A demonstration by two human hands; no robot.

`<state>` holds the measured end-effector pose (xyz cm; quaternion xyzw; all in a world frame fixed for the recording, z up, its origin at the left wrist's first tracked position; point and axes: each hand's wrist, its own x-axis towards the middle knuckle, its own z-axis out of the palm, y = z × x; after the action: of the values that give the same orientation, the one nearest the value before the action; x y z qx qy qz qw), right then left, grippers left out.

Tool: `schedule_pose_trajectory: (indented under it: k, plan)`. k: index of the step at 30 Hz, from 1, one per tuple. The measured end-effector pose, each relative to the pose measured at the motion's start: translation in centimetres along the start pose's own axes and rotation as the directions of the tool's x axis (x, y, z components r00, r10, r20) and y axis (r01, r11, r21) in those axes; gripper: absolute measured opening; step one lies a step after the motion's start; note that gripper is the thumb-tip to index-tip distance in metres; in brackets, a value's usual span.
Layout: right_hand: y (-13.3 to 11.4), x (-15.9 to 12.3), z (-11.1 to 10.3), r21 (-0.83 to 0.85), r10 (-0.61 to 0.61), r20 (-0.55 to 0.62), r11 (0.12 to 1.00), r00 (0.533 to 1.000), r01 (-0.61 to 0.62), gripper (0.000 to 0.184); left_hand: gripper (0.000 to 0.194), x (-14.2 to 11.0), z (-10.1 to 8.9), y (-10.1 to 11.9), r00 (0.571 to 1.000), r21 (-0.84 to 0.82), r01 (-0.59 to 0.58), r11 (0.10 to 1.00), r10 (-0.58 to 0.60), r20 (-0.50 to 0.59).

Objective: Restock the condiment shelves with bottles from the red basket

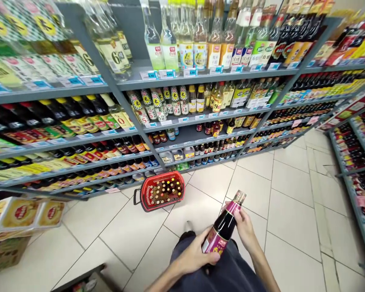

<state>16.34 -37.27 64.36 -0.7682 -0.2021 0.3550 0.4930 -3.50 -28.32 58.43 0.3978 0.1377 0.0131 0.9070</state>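
A dark glass bottle (225, 222) with a magenta label and magenta neck wrap is tilted in front of me, neck pointing up and away. My left hand (196, 255) is closed round its lower, labelled part. My right hand (245, 227) grips the upper body just below the neck. Both hands hold it low, above my dark trousers, over the tiled floor.
A red shopping basket (162, 190) with several bottles stands on the floor by the shelf base. Long grey shelves (182, 77) full of sauce and vinegar bottles run along the left and far side. Another shelf unit (357, 174) lines the right. Cardboard boxes (21, 219) sit at lower left.
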Motion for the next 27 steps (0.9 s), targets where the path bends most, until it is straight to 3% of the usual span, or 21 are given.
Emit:
schedule_pose_trajectory:
  k: [3,7,10,13,15,17,20,24,27]
  plan:
    - [-1.8,0.4,-2.9,-0.020,-0.080,0.027,0.997,0.996,0.080,0.047,0.100,1.7,2.9,-0.5,0.996,0.078,-0.018,0.997,0.024,-0.081]
    - [-3.9,0.7,-8.8,0.004,-0.113,0.043,0.994,0.993,0.113,0.047,0.089,5.0,7.7,-1.4,0.975,0.260,-0.090,0.962,0.137,-0.172]
    - [-5.5,0.9,-13.6,-0.028,-0.136,0.170,0.989,0.976,0.143,0.044,0.079,7.6,11.1,-1.9,0.969,0.365,-0.101,0.926,0.174,-0.175]
    - [-7.3,2.3,-16.4,-0.156,-0.169,0.325,0.961,0.931,0.229,0.039,0.075,10.5,12.6,-2.1,0.957,0.405,-0.100,0.909,0.199,-0.213]
    - [-8.5,4.4,-16.6,-0.205,-0.229,0.400,0.922,0.888,0.330,0.035,0.078,13.0,12.0,-2.1,0.931,0.451,-0.108,0.886,0.249,-0.266]
    - [-9.3,7.4,-15.6,-0.226,-0.302,0.467,0.868,0.831,0.443,0.029,0.081,16.1,10.1,-1.7,0.876,0.541,-0.125,0.832,0.348,-0.333]
    - [-9.5,13.7,-12.9,-0.253,-0.375,0.521,0.790,0.767,0.558,0.025,0.079,21.7,5.0,-0.3,0.751,0.662,-0.123,0.740,0.505,-0.425]
    - [-8.4,24.2,-9.0,-0.262,-0.482,0.513,0.700,0.710,0.664,0.037,0.060,30.6,-4.6,3.0,0.559,0.757,-0.126,0.642,0.676,-0.480]
    - [-6.5,33.1,-6.7,-0.294,-0.541,0.548,0.590,0.638,0.752,0.046,0.055,38.4,-12.9,5.7,0.490,0.811,-0.143,0.568,0.752,-0.440]
